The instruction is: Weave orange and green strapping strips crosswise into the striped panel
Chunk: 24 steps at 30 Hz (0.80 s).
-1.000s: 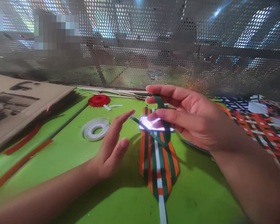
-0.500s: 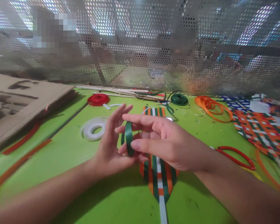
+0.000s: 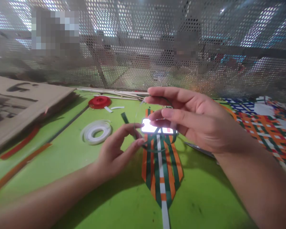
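Observation:
My left hand (image 3: 116, 152) pinches a thin dark green strip (image 3: 125, 118) between thumb and fingers; one end sticks up behind the fingertips. My right hand (image 3: 188, 117) hovers above, fingers curled together, with the same green strip running blurred through them. Under both hands lies a woven piece (image 3: 160, 173) of green, orange and white strips that tapers to a point toward me. A lit phone screen (image 3: 154, 128) rests on the weave's far end, partly behind my right fingers.
A white strip coil (image 3: 96, 131) and a red coil (image 3: 100, 102) lie on the green table (image 3: 69, 159) at left. Cardboard (image 3: 21, 101) fills the far left. A larger woven mat (image 3: 269, 130) lies at right. Perforated metal mesh (image 3: 143, 47) walls off the back.
My right hand lifted back up and to the right, drawing the green strip out. My left hand closed from spread fingers into a pinch on that strip. The phone screen shows again.

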{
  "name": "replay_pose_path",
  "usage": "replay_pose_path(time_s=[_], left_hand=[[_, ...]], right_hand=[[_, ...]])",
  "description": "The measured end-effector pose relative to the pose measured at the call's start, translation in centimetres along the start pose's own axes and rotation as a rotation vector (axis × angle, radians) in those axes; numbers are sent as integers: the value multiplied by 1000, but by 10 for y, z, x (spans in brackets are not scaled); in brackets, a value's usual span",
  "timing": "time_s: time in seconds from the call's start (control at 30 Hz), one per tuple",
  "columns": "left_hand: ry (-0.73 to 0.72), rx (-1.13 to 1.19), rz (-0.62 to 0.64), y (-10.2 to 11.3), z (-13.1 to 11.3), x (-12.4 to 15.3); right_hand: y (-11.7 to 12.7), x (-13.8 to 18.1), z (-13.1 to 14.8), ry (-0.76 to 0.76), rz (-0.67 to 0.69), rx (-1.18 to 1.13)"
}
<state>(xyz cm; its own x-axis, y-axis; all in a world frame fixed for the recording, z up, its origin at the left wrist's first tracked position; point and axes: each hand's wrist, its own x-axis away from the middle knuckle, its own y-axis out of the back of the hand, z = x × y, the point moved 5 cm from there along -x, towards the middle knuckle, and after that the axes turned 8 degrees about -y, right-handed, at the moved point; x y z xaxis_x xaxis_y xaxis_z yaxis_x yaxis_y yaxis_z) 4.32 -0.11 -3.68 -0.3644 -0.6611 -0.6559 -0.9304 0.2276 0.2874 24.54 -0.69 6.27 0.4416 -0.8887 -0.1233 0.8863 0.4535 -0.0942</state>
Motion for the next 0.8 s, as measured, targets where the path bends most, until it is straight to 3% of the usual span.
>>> replay_pose_path(time_s=[0.27, 0.4, 0.57, 0.8], left_hand=[[77, 19, -21, 1, -2, -2], [87, -28, 43, -1, -8, -9], [108, -27, 33, -2, -8, -8], [95, -9, 49, -2, -9, -7]], right_hand=[[0, 2, 6, -35, -18, 37], [0, -1, -3, -65, -16, -7], [-7, -6, -21, -158, 7, -33], [-21, -7, -38, -254, 69, 194]])
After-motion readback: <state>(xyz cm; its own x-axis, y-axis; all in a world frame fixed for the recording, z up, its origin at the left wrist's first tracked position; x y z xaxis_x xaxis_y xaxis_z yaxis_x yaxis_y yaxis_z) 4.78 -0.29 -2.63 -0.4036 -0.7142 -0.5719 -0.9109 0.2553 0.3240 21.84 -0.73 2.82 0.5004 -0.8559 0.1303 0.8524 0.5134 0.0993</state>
